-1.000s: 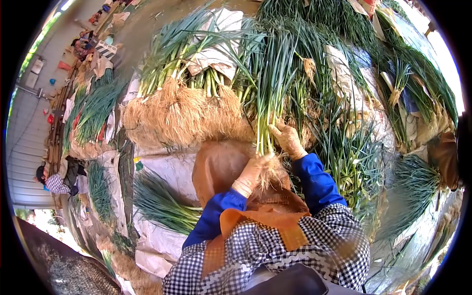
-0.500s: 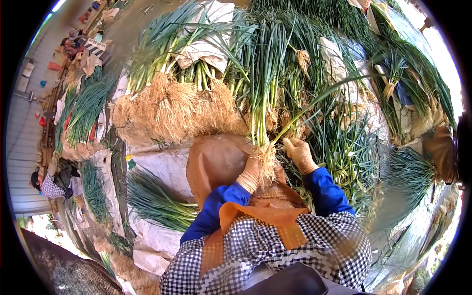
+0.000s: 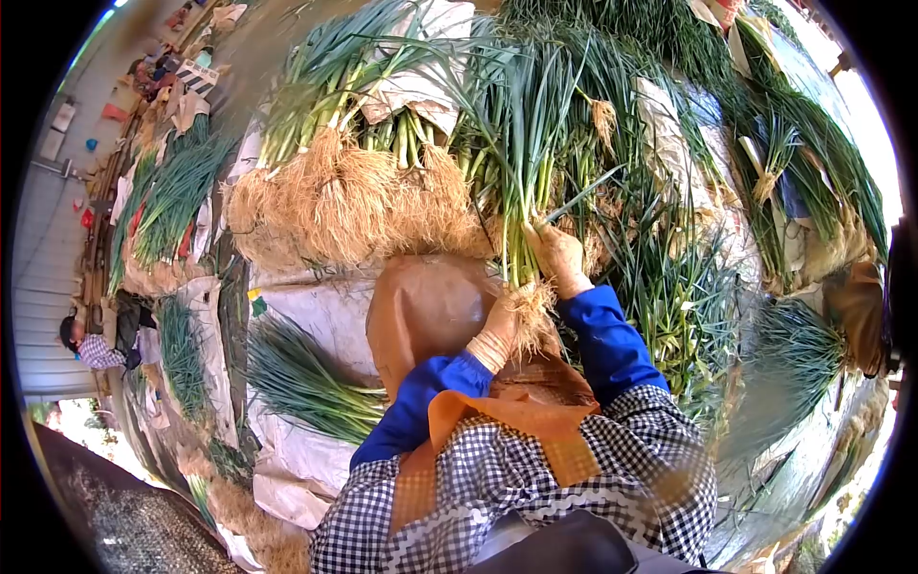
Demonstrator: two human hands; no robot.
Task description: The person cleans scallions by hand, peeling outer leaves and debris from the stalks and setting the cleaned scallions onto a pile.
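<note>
A bunch of green onions (image 3: 519, 206) stretches away from me, its leaves pointing forward and its pale, shaggy roots (image 3: 533, 304) toward my lap. My left hand (image 3: 498, 328) is closed around the root end, with part of its fingers hidden behind the roots. Higher up the stalks, my right hand (image 3: 557, 256) has its fingers bent against the right side of the bunch and appears to grip it. Just left of the bunch lies a pile of green onions with thick tan roots (image 3: 339, 201). A brown apron (image 3: 421, 306) covers my lap below the hands.
Loose green onions (image 3: 320, 378) rest on a white sheet (image 3: 316, 311) at my left. Leafy stalks (image 3: 660, 311) crowd my right side. Another bundle (image 3: 798, 335) lies farther right. A person (image 3: 94, 346) is at the far left, near more bundles (image 3: 177, 210).
My right hand has moved up and left onto the stalks. The long yellowish stalk that stuck out to the right near it no longer shows there. My left hand keeps the roots.
</note>
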